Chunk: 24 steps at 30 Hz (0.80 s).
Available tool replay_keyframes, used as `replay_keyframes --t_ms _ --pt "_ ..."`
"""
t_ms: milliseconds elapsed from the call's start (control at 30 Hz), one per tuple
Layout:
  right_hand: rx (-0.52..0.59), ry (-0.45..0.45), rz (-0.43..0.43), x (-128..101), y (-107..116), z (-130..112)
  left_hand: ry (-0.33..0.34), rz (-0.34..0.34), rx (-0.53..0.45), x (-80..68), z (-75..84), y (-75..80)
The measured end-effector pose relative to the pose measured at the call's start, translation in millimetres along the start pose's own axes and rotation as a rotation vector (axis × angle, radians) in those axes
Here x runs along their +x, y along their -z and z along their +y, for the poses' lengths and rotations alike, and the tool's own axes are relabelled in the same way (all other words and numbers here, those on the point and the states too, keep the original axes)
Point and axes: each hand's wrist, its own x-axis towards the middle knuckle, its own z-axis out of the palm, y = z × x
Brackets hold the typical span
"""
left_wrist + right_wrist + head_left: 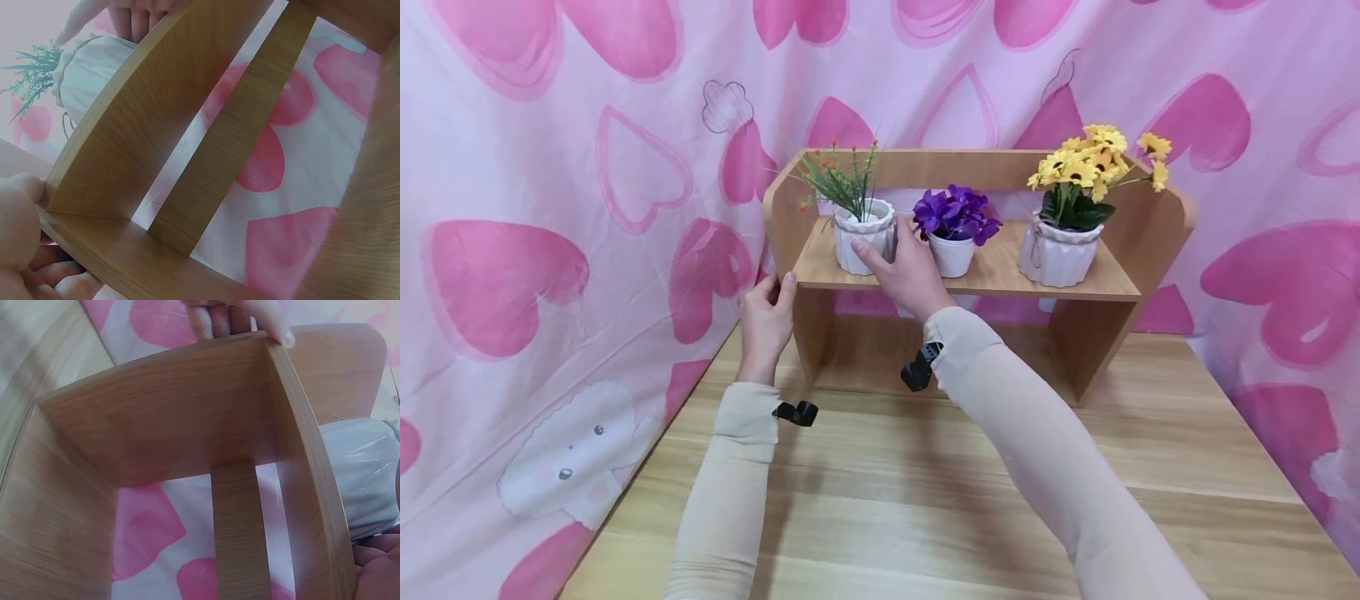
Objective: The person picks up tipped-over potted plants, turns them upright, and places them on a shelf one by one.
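Observation:
A wooden shelf (992,279) stands on the table against the curtain and carries three white pots. My right hand (901,265) grips the left pot (859,232), a ribbed one with green grass and orange buds. This ribbed pot (94,69) appears again in the left wrist view with fingers (134,15) on it, and as the pale pot (369,481) beside my right hand (381,575) in the right wrist view. My left hand (767,310) holds the shelf's left side panel at its front edge, thumb (22,206) on the wood, fingers (237,319) wrapped over the panel's edge.
A small pot of purple flowers (953,225) stands right beside my right hand, mid-shelf. A larger ribbed pot of yellow flowers (1063,246) stands at the shelf's right end. The wooden table (925,500) stretches in front; a pink heart curtain (550,208) hangs behind and at the left.

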Motion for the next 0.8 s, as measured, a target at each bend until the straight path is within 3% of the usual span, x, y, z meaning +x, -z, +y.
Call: replay_keyframes --t_ms 333,567,800 --pt "0.07 -0.009 -0.006 -26 7 10 -0.016 0.016 0.011 1.4 -4.4 0.4" --pt "0.187 0.099 0.049 -48 11 26 -0.051 0.032 0.015 5.6 -6.2 1.6" --pt "0.231 0.091 0.061 -71 23 40 -0.014 0.014 0.02 6.1 -10.3 2.6"
